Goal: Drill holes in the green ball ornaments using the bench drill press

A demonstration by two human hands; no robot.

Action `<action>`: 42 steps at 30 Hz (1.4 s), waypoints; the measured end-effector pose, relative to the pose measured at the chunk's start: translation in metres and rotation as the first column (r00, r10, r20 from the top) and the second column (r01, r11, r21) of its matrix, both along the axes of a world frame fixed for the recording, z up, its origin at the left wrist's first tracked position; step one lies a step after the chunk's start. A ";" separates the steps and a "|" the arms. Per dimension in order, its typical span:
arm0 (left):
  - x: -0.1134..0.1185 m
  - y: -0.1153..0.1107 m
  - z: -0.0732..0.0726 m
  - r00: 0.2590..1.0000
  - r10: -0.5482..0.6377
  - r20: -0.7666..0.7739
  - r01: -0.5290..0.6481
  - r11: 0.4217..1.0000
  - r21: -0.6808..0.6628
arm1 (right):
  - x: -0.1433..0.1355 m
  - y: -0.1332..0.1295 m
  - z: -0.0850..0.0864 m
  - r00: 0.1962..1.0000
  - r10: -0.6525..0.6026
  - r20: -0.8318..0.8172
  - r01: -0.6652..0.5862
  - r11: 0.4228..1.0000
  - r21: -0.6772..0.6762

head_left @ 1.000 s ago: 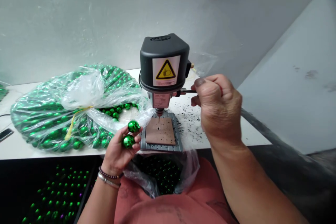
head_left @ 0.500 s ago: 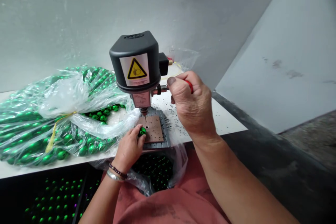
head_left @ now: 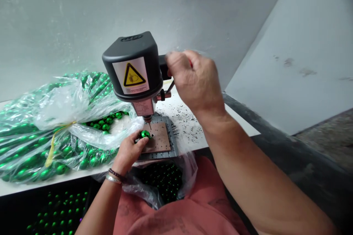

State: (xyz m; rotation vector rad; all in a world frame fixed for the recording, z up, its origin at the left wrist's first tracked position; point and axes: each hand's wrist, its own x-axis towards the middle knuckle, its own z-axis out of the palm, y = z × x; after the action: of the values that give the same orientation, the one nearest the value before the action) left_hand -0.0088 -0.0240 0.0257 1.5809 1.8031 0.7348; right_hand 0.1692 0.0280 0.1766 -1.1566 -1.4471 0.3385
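Note:
Between its thumb and fingers my left hand (head_left: 130,149) pinches a shiny green ball (head_left: 145,134), held over the left part of a brown board (head_left: 161,143) with a hole in it. Just above hangs the thin bit (head_left: 150,126) of a small black drill press (head_left: 131,66), which bears a yellow warning label (head_left: 134,76). My right hand (head_left: 195,84), closed in a fist, grips the press's feed lever (head_left: 171,86); a bit of its red knob shows between the fingers. The bit appears apart from the ball.
A clear plastic bag (head_left: 59,106) full of green balls covers the table's left side. Dark shavings (head_left: 183,125) lie right of the drill base (head_left: 173,145). Below the table edge are an open bag of dark green balls (head_left: 162,181) and a black tray of green balls (head_left: 59,209).
My right hand has risen with the lever. My left hand has turned the green ball so more of it shows, near the board's hole. The camera view has shifted slightly.

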 end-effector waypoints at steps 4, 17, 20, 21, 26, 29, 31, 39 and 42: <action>0.001 0.007 -0.001 1.000 -0.024 0.007 0.024 1.000 -0.018 | 0.000 0.016 0.009 0.999 0.033 0.005 -0.033 0.999 -0.038; 0.018 0.015 0.001 0.981 0.026 -0.191 -0.025 1.000 0.010 | 0.002 0.016 0.005 0.989 0.118 -0.091 -0.121 0.992 -0.031; 0.019 0.017 -0.002 0.979 0.042 -0.201 -0.038 0.999 0.023 | 0.001 0.016 0.005 0.988 0.117 -0.099 -0.120 0.992 -0.028; 0.019 0.017 -0.003 0.978 0.045 -0.204 -0.039 0.999 0.030 | 0.001 0.016 0.005 0.989 0.113 -0.100 -0.117 0.993 -0.028; 0.015 0.024 -0.006 0.977 0.004 -0.213 -0.002 1.000 0.012 | 0.000 0.016 0.004 0.986 0.113 -0.121 -0.115 0.993 -0.013; 0.013 0.027 -0.005 0.977 -0.022 -0.210 0.015 0.999 -0.036 | 0.002 0.010 0.002 0.987 0.123 -0.107 -0.124 0.992 0.001; 0.014 0.028 -0.004 0.974 -0.014 -0.226 0.004 0.999 -0.045 | 0.004 0.002 -0.003 0.986 0.148 -0.075 -0.145 0.988 0.044; 0.020 0.023 0.000 0.954 -0.024 -0.298 0.019 1.000 -0.020 | 0.011 -0.041 -0.038 0.979 0.189 -0.082 -0.191 0.982 -0.015; 0.020 0.022 0.000 0.949 -0.015 -0.316 0.007 1.000 -0.026 | 0.012 -0.044 -0.041 0.975 0.209 -0.075 -0.213 0.976 -0.048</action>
State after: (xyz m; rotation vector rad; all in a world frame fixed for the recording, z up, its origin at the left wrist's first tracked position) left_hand 0.0114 -0.0021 0.0262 1.7706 2.0169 0.4700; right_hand 0.1808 -0.0163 0.1356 -1.0269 -1.5099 0.5652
